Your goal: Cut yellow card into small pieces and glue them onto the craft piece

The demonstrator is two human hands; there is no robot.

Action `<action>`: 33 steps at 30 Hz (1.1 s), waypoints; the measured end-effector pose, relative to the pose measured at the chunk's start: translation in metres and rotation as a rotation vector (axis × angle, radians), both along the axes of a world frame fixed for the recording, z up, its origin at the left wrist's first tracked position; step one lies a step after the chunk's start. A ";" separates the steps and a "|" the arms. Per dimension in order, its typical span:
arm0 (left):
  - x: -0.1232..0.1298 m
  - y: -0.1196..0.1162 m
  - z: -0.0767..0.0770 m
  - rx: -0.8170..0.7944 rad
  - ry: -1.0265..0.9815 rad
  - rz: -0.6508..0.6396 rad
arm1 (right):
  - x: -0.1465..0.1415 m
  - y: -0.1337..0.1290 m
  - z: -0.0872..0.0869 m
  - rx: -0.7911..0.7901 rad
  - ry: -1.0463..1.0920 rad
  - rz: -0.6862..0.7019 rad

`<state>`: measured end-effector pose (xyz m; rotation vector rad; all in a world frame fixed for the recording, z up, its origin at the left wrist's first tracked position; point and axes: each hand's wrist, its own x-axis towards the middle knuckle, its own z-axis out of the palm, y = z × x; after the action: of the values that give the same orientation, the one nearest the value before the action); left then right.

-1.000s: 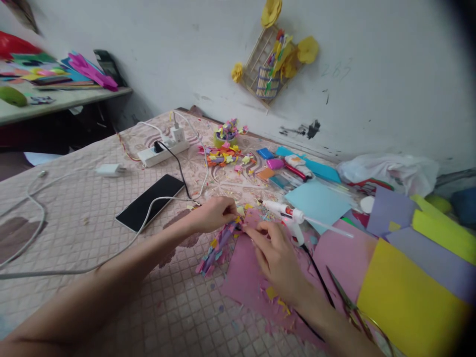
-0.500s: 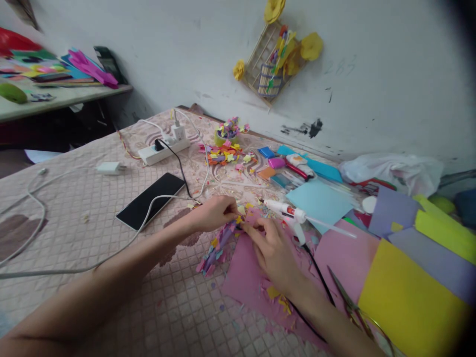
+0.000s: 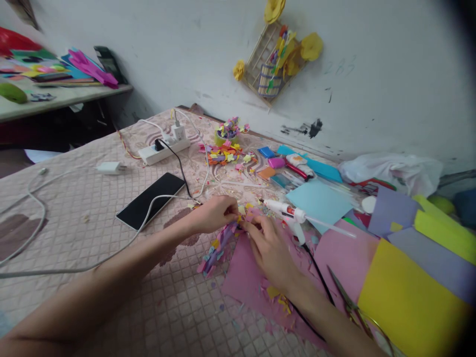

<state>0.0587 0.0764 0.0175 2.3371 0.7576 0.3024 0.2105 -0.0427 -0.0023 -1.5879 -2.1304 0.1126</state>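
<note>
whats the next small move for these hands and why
Probably a light press by the right hand on the upper end of the purple decorated strip, with the left hand steadying it: both hands' fingers meet there by a small yellow piece, and the glue gun lies out of hand.

purple strip (image 3: 218, 250): upper end hidden | scissors (image 3: 350, 303): handles partly cropped | green fruit (image 3: 13, 93): cropped left

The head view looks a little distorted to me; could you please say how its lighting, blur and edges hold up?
Head view: soft, dim light; wide-angle bending, dark right-hand corners; the fingertips of the left hand and right hand slightly soft; the phone dark, without strong glare.
</note>
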 end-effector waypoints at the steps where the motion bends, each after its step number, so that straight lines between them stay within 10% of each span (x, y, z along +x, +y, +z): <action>1: 0.000 0.000 0.000 0.001 0.001 -0.002 | 0.000 0.000 0.000 -0.005 -0.002 -0.005; 33: 0.002 -0.009 0.008 0.092 0.036 0.014 | 0.005 -0.006 -0.003 -0.021 0.215 0.011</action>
<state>0.0608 0.0670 0.0256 2.4299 0.7930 0.3083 0.2155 -0.0486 -0.0051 -1.5037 -1.9777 0.2968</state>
